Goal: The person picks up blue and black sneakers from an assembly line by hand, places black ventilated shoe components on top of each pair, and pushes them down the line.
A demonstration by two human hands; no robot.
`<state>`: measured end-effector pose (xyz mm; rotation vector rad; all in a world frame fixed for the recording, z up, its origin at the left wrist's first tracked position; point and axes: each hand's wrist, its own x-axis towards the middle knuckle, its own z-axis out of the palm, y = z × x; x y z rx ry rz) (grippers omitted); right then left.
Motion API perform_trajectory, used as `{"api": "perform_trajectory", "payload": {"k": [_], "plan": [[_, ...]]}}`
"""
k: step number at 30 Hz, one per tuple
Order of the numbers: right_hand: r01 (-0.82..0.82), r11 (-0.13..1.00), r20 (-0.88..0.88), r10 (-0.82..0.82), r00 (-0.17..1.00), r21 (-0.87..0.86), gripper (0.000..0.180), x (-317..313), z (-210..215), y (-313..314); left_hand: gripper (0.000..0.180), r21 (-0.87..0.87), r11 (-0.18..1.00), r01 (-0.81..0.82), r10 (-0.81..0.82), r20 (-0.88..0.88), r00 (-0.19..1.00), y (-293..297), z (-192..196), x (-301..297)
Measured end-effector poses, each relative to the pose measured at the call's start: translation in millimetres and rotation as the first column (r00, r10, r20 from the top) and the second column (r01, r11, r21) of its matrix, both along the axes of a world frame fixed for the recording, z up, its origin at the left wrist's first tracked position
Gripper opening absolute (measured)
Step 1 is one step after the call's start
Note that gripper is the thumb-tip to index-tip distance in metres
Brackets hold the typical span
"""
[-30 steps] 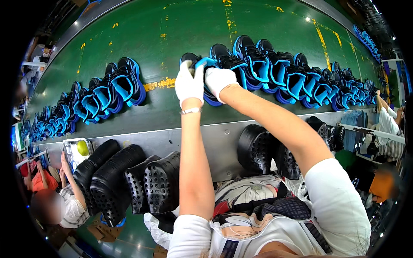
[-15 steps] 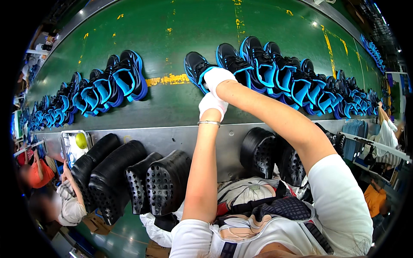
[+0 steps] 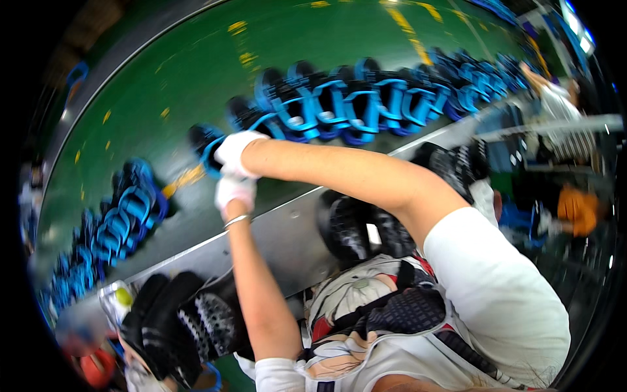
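Note:
Both my hands wear white gloves and meet at the heel end of a black sneaker (image 3: 206, 146) with blue trim, on the green belt. My right hand (image 3: 239, 154) is closed over its opening and heel, hiding most of that end. Just below it, my left hand (image 3: 235, 192) is close against the right one. Its fingers are smeared by motion and partly hidden, so its grip cannot be made out. A second black and blue sneaker (image 3: 251, 116) lies beside the first, on the right.
More sneakers (image 3: 362, 104) run in a row to the right, and another group (image 3: 124, 215) lies at the left. Black boot-like forms (image 3: 209, 320) stand along the metal edge (image 3: 281, 228) of the belt. A person (image 3: 555, 98) reaches in at the far right.
The view has swung, so the belt now slants and the row of sneakers sits further left. My hands remain at the same sneaker; the picture is blurrier.

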<state>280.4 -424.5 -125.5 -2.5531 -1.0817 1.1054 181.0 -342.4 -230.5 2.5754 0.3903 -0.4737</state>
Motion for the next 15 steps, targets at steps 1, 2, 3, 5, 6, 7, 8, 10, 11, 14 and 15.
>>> {"api": "perform_trajectory", "payload": {"k": [1,2,3,5,6,7,8,10,11,14,15], "plan": [[-0.069,0.998,0.041,0.068,0.997,0.008,0.034,-1.8,16.7,-27.5,0.032,-0.062,0.989,-0.137,0.133,-0.058,0.989,-5.4,21.1,6.0],[-0.002,0.996,0.046,-0.002,0.999,0.088,0.034,-5.2,40.3,-68.9,0.03,-0.062,0.995,-0.083,0.082,-0.013,0.997,-15.8,43.9,7.4],[0.042,0.993,0.035,-0.046,0.998,0.109,0.034,-11.0,76.0,-99.1,0.031,0.047,0.998,-0.042,0.04,0.028,0.999,9.7,21.3,-0.3],[0.158,0.961,0.093,-0.183,0.979,0.226,0.034,-25.3,105.8,-181.7,0.034,0.239,0.967,-0.09,0.071,0.084,0.994,18.9,25.0,-5.9],[0.187,0.923,0.149,-0.248,0.957,0.336,0.034,-28.6,109.6,-223.6,0.039,0.296,0.942,-0.16,0.128,0.125,0.984,28.7,21.7,-15.5],[0.377,0.865,0.065,-0.419,0.906,0.332,0.034,-37.7,135.1,-265.1,0.041,0.408,0.902,-0.143,0.109,0.106,0.988,33.4,28.5,-22.0],[0.584,0.756,0.023,-0.617,0.787,0.295,0.032,-46.2,145.4,-310.4,0.041,0.461,0.875,-0.146,0.093,0.137,0.986,27.8,39.9,-29.8],[0.595,0.682,0.284,-0.724,0.628,0.425,0.027,-67.5,136.4,-419.3,0.041,0.468,0.859,-0.21,0.113,0.226,0.968,14.6,51.4,-40.9],[0.731,0.538,0.263,-0.843,0.47,0.418,0.027,-86.7,142.1,-456.6,0.04,0.444,0.868,-0.223,0.102,0.281,0.954,2.8,56.1,-46.0],[0.821,0.512,0.495,-0.797,0.346,0.251,0.026,-143.2,122.3,-562.5,0.036,0.301,0.927,-0.224,0.089,0.403,0.911,-23.4,71.4,-70.5],[0.853,0.476,0.529,-0.791,0.308,0.215,0.025,-161.1,108.8,-595.3,0.034,0.198,0.963,-0.186,0.09,0.412,0.907,-33.2,67.6,-75.9]]}}
